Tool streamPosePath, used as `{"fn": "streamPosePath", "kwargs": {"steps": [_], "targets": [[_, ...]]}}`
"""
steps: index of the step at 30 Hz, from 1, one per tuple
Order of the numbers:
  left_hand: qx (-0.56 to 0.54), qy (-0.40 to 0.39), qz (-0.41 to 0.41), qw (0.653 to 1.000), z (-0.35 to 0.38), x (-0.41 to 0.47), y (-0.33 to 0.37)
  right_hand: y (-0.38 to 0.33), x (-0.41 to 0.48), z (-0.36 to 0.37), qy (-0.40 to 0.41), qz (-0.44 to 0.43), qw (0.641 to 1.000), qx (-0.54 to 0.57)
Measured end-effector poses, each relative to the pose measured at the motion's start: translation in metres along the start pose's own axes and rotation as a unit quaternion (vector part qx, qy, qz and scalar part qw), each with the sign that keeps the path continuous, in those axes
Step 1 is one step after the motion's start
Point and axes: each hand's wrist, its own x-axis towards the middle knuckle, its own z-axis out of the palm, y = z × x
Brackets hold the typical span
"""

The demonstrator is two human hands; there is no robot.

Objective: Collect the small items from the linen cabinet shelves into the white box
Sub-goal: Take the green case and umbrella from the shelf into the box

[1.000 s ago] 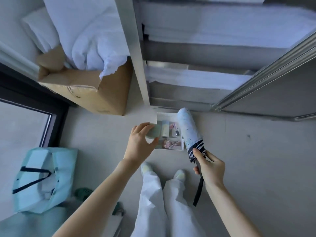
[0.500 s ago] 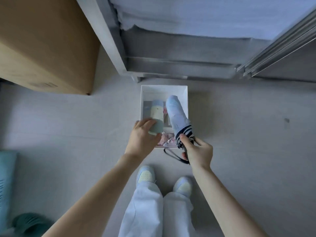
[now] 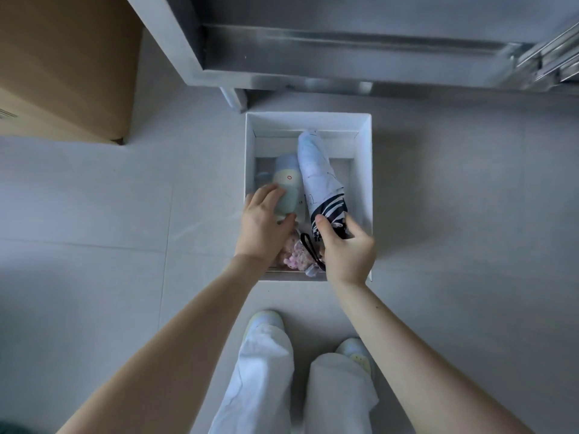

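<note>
Pale tiled floor (image 3: 454, 230) – white box (image 3: 365, 170) below cabinet (image 3: 344, 57); hands grip bottle (image 3: 286, 186), umbrella (image 3: 319, 177)

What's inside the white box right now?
In the white box: folded umbrella in right hand, pale green bottle in left hand, pink fluffy item. Anything beneath is hidden.

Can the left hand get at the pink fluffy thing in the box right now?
Probably not yet: the left hand is shut on the green bottle, and lies over part of the pink fluffy thing in the white box. It would have to let go first.
</note>
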Motion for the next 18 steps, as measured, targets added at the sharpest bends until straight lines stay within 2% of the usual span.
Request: {"fn": "streamPosePath", "kwargs": {"steps": [6, 10, 12, 15, 16, 18], "targets": [[-0.010, -0.025, -0.023, 0.999, 0.006, -0.001, -0.001, 0.017, 0.006, 0.003, -0.031, -0.044, 0.993, -0.109], [-0.027, -0.058, -0.004, 0.998, -0.007, -0.005, 0.008, 0.005, 0.010, -0.011, -0.090, -0.058, 0.969, -0.223], [-0.031, -0.075, 0.003, 0.997, -0.017, -0.010, 0.014, -0.009, 0.011, -0.025, -0.079, -0.107, 0.948, -0.288], [-0.030, -0.056, 0.026, 0.998, -0.038, -0.014, 0.017, -0.025, 0.018, -0.046, -0.027, -0.236, 0.925, -0.298], [-0.022, -0.043, 0.032, 0.998, -0.045, -0.014, 0.015, -0.026, 0.024, -0.050, -0.030, -0.255, 0.920, -0.294], [0.008, -0.032, 0.018, 0.999, -0.055, -0.014, 0.010, -0.024, 0.040, -0.058, -0.069, -0.236, 0.919, -0.308]]}}
